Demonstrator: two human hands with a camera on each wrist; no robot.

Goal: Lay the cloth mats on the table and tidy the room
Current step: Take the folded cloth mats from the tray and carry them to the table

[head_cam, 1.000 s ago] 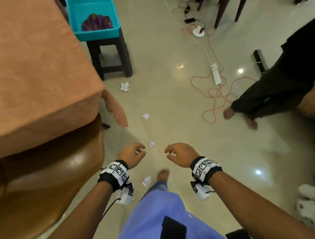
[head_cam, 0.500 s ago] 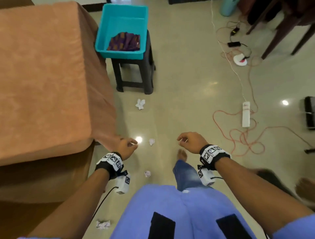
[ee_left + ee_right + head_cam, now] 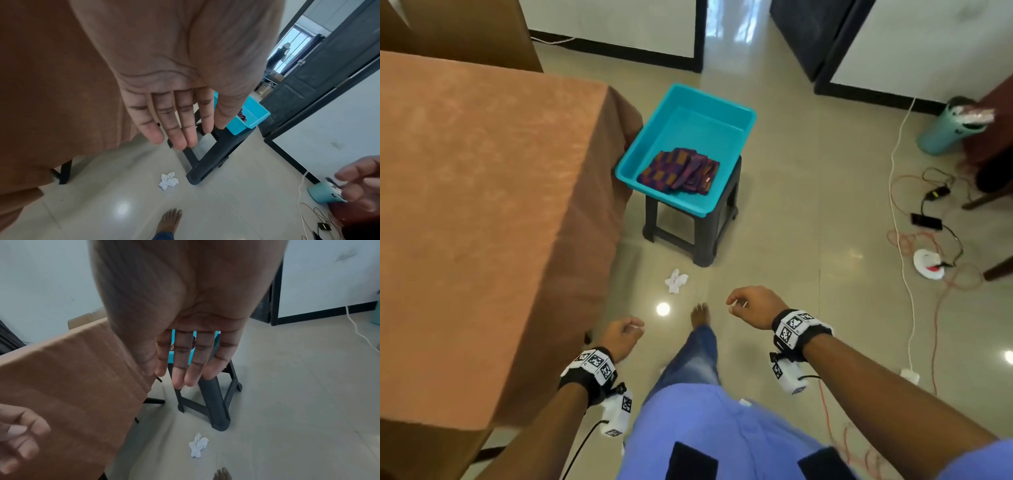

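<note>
Folded purple-and-orange cloth mats [image 3: 681,171] lie in a teal bin [image 3: 722,113] on a black stool [image 3: 705,236], just off the far corner of the brown-clothed table [image 3: 482,205]. A crumpled white paper [image 3: 676,281] lies on the floor in front of the stool. My left hand [image 3: 625,334] hangs beside the table's drape, fingers relaxed and empty [image 3: 176,138]. My right hand [image 3: 748,305] is level with it to the right, also loose and empty [image 3: 189,374]. Both are well short of the bin [image 3: 251,116]. The paper [image 3: 197,446] lies below the right hand's fingers.
Orange and white cables [image 3: 907,260], a white plug hub [image 3: 928,269] and a phone [image 3: 926,221] litter the floor at right. A teal bottle [image 3: 941,130] and dark chair legs [image 3: 993,198] stand at far right. My bare foot [image 3: 700,313] is stepping forward.
I have walked forward along the table, so the stool and bin are closer and more central. Both hands stayed empty. The other person has left the view.
</note>
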